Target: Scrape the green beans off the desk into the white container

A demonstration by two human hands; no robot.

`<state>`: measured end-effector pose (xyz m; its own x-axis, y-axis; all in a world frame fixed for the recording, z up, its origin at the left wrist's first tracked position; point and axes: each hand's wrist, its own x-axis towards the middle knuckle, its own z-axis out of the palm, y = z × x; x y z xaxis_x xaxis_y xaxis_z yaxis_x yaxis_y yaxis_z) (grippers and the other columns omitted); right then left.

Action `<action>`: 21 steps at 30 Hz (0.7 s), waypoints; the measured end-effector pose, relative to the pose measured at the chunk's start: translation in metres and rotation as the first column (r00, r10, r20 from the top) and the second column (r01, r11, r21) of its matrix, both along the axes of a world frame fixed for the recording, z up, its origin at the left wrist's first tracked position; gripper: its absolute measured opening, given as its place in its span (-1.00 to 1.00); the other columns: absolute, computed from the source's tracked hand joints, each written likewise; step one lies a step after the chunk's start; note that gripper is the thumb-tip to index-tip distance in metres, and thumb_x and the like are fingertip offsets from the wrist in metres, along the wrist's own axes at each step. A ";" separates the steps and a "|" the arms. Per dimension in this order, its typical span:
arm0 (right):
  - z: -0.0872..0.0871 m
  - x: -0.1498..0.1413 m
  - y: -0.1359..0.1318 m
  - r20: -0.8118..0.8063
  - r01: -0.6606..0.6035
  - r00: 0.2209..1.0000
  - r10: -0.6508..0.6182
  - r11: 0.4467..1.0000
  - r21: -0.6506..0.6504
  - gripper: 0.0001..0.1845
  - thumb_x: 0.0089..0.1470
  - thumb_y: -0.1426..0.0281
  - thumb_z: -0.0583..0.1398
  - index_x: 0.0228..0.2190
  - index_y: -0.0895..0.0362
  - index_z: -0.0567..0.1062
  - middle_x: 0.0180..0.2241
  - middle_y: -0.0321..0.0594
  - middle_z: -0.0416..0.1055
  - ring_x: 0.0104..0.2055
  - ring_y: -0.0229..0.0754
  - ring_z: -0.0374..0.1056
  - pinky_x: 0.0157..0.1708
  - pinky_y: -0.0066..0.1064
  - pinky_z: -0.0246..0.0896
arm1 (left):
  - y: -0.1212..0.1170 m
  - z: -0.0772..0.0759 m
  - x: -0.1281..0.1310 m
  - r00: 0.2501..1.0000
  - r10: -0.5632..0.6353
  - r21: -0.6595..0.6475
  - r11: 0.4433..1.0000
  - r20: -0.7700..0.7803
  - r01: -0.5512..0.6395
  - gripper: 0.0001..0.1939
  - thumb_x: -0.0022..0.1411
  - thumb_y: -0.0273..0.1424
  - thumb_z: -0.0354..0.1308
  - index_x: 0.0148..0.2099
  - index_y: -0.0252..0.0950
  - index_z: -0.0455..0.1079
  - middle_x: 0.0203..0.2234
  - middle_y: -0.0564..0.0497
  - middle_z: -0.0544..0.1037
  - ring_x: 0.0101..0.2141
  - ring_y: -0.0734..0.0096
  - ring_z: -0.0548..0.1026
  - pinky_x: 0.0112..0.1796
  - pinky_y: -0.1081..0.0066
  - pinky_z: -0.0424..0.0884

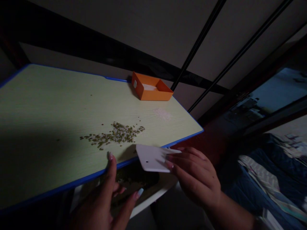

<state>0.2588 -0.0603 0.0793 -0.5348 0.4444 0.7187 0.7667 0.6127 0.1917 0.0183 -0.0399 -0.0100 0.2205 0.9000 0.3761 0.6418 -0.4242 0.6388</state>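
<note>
My right hand (195, 174) grips a flat white plastic scraper (153, 158) with a small hole near one corner, held tilted over the table's near edge. My left hand (105, 198) is open, thumb and fingers spread, with one fingertip close to the table edge. On the table (59, 105) between and beyond the hands lies a loose spread of small green beans (122, 132), with some pale grains among them. Below the edge, a white-rimmed container or drawer (150, 201) holds something dark green; its inside is shadowed and partly hidden by my left hand.
An orange box (155, 95) with pale contents stands at the table's far right corner. A small patch of white grains (162, 114) lies in front of it. Blue edging runs round the table, against a panelled wall (134, 28). Dark blue fabric (251, 185) lies at the right.
</note>
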 end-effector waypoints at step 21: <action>0.010 0.022 0.032 -0.319 -0.371 0.901 0.295 0.904 -0.213 -0.75 0.29 0.59 0.16 -0.08 0.24 0.60 -0.28 -0.07 0.68 -0.29 -0.17 0.59 -0.18 -0.21 0.50 | -0.001 0.004 0.001 1.000 0.010 -0.034 0.999 0.000 -0.010 -0.29 0.50 0.12 -0.16 0.54 0.14 -0.26 -0.34 0.19 0.69 -0.31 0.37 0.70 -0.35 0.50 0.61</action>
